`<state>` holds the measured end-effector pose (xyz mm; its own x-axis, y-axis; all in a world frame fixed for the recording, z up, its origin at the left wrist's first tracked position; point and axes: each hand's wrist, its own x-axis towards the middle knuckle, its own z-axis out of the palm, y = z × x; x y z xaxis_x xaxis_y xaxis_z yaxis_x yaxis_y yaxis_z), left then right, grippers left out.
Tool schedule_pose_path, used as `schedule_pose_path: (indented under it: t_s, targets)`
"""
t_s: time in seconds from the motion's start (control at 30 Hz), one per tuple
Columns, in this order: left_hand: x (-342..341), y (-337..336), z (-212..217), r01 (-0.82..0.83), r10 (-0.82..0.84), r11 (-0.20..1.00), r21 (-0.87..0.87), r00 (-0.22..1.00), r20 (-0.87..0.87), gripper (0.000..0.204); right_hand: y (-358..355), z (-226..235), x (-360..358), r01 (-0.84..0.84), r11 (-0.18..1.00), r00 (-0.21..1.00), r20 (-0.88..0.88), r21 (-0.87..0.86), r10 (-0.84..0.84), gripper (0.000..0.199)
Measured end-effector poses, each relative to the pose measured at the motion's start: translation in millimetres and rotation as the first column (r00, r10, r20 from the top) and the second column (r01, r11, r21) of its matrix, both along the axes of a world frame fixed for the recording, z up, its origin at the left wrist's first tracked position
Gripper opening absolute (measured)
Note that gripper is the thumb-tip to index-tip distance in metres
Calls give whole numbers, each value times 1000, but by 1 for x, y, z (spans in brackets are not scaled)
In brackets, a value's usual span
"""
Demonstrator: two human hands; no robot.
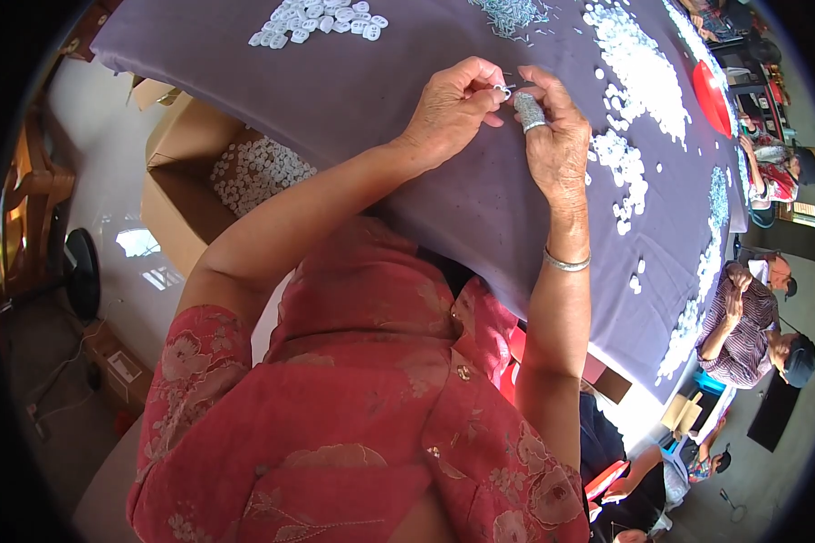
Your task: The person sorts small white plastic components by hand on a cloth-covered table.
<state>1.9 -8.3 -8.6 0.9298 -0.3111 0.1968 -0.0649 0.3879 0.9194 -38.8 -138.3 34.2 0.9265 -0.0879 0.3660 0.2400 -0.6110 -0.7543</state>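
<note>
Red floral blouse (371,425): nearest to us, filling the near middle; our forearms rise from it toward the table.
Purple cloth (407,81): covers the table and hangs over its near edge; everything we work on lies on it.
Left hand (448,109): closed in a pinch; thumb and forefinger hold a small white ring piece (501,90) just above the cloth.
Right hand (557,136): fingers curled, pinching what seems to be a thin grey pin at its tip (too small to be sure); a grey wrapping (529,112) covers one finger and a silver bangle (566,262) sits on the wrist.
Where the piece is: between both sets of fingertips, far middle of the cloth, the two hands touching there.
Doing it well: we judge it best to keep both wrists resting on the cloth, hold the ring steady with the left hand and let only the right fingertips move, pressing with the wrapped finger.
White pieces, right (638,81): a long scatter, near the right hand.
White pile, far left (321,18): well apart from the hands.
Grey pins (512,14): a small heap, far middle.
Cardboard box (199,181): left, below the table, holding more white pieces.
Others: people sit at the right edge.
</note>
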Motion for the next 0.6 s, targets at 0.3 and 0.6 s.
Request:
schedule_pose_path:
  t_s: [0.3,0.6]
  targets:
    - [1,1,-1,-16,16,1000,6,1000,18,7,-4,4,1,-36,964,999,-18,264,42,23]
    - [40,31,4,-253,252,964,-80,968,-24,8,-21,8,2,76,946,993,-110,314,-43,17]
